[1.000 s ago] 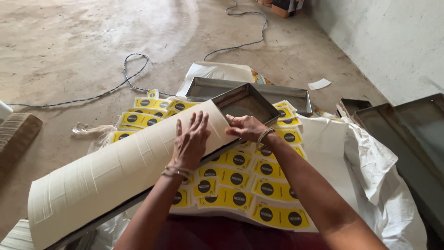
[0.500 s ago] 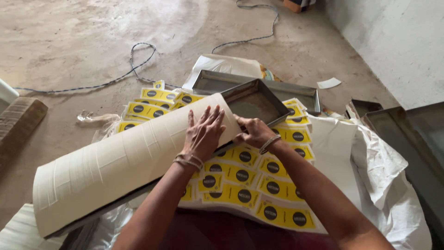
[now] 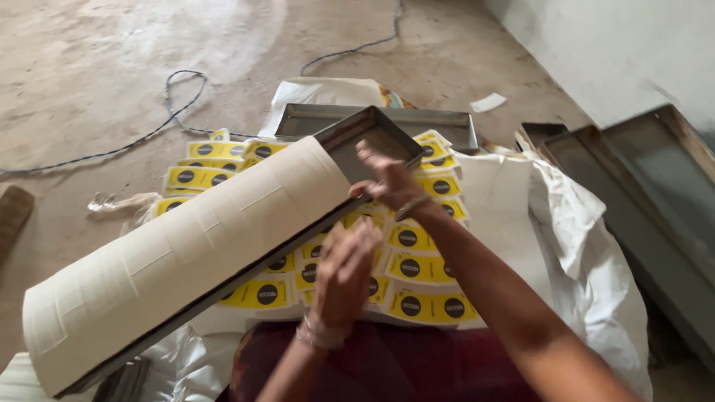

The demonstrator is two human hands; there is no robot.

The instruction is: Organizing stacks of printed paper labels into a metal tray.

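A long metal tray (image 3: 370, 136) lies tilted across my lap, filled most of its length with a cream slab (image 3: 186, 246) scored into blocks. My right hand (image 3: 391, 182) grips the tray's right rim near its bare far end. Blurred with motion, my left hand (image 3: 344, 269) hovers just off the tray's near side, fingers extended and holding nothing. Sheets of yellow labels with dark round marks (image 3: 417, 257) are spread under the tray and both hands.
Another metal tray (image 3: 447, 123) lies on the floor behind. More trays (image 3: 655, 193) are stacked at the right by the wall. A white plastic sack (image 3: 588, 246) is bunched at the right. A dark cable (image 3: 179, 97) snakes over the concrete floor.
My left hand has lifted off the cream slab and pulled back toward me. My right hand stays at the tray's rim. The tray's far end has risen slightly.
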